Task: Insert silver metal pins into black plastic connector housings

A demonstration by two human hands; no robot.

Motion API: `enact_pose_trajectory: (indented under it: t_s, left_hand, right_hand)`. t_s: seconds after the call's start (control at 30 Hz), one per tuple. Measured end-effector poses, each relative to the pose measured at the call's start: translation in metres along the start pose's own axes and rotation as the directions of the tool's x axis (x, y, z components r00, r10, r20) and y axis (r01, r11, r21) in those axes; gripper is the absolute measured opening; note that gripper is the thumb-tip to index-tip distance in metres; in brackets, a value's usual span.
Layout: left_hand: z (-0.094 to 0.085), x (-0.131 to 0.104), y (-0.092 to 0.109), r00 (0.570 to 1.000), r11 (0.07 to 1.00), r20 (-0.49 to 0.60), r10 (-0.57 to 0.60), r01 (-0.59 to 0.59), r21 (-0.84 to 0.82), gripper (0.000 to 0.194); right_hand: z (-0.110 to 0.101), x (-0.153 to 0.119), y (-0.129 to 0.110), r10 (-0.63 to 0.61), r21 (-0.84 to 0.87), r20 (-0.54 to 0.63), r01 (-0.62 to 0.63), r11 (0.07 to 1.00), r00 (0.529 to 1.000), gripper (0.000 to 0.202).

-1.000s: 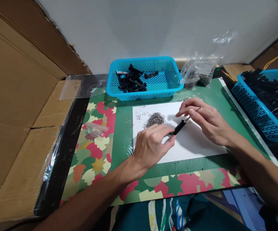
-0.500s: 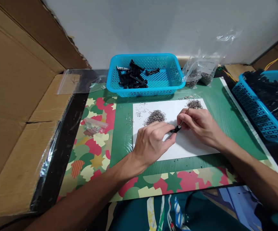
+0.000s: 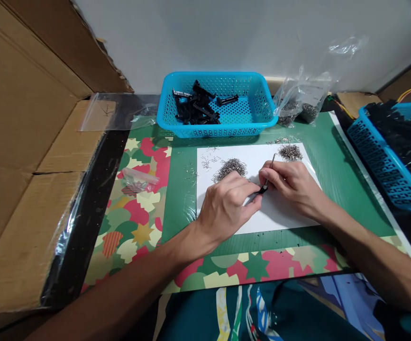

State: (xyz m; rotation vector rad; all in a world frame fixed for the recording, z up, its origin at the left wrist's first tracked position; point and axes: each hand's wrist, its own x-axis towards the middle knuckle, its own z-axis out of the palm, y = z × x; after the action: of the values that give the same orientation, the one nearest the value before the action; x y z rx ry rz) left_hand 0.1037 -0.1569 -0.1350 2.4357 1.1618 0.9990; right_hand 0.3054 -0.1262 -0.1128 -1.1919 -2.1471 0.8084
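My left hand (image 3: 226, 201) is closed on a small black plastic part (image 3: 263, 189), pinched between thumb and fingers above the white paper sheet (image 3: 255, 225). In my right hand (image 3: 292, 184) is a thin metal tool (image 3: 273, 162), like tweezers or a pick, its lower end at the black part. Whether the tool grips a tiny piece is too small to tell. Beyond my left hand lies a pile of small metal pieces (image 3: 232, 168). A second, smaller pile of metal pieces (image 3: 290, 152) lies behind my right hand.
A blue basket (image 3: 219, 131) with several black parts stands at the back. Another blue basket (image 3: 386, 166), full of black parts, is at the right. Clear bags (image 3: 308, 111) of metal pieces lean near the wall. Cardboard (image 3: 16, 237) borders the left; a small plastic bag (image 3: 139, 180) lies on the patterned mat.
The tool in my right hand has tilted more upright, and that hand has shifted slightly left. My left hand still pinches the black part. The whole view has moved a little.
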Motion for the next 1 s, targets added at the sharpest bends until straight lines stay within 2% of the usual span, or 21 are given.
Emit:
enact_pose_trajectory:
  t_s: [0.4,0.77,0.87,1.0]
  left_hand:
    - [0.004,-0.001,-0.001,1.0,1.0,-0.017,-0.014,0.014,-0.022,0.008]
    - [0.003,0.0,-0.003,0.999,0.995,-0.017,-0.03,0.028,-0.096,0.003]
    - [0.001,0.0,-0.003,0.998,0.991,-0.052,-0.023,0.016,-0.13,0.008]
    - [-0.002,-0.002,-0.002,0.984,0.975,-0.176,-0.032,-0.008,-0.221,0.023]
  right_hand:
    - [0.002,-0.002,0.002,-0.082,-0.025,-0.02,0.082,0.996,0.996,0.035]
    - [0.006,-0.005,0.008,-0.168,0.04,-0.101,0.173,0.984,0.98,0.033]
    - [0.0,-0.005,0.008,-0.118,0.082,-0.242,0.141,0.987,0.963,0.039]
    - [-0.011,-0.002,0.016,0.049,0.253,-0.512,0.096,0.963,0.858,0.049]
